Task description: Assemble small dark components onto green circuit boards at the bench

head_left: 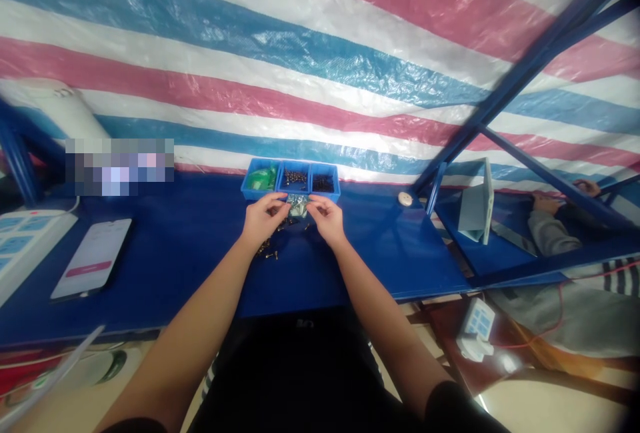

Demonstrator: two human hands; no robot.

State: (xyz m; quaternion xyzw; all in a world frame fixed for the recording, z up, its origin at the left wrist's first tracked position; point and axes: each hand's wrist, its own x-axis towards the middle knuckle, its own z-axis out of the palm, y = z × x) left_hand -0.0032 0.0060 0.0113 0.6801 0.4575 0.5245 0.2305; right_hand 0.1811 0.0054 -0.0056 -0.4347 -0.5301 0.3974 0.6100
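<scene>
Between my hands, just in front of the bins, is a small clear plastic bag (298,205). My left hand (264,221) pinches its left edge and my right hand (326,218) pinches its right edge. What lies inside the bag is too small to make out. Below and partly behind my left hand, small brass-coloured screws (265,248) lie loose on the blue table (200,246). Three joined blue bins stand beyond my hands: the left bin (244,188) holds green plastic, the middle one brownish small parts (296,177), the right one dark small parts (323,183).
A phone (93,258) and a white power strip (35,240) lie at the left. A round pale object (405,199) sits at the right near the blue frame (493,103). Past it stand a tablet (481,203) and another person's sleeved arm (553,230). A striped sheet (300,80) hangs behind.
</scene>
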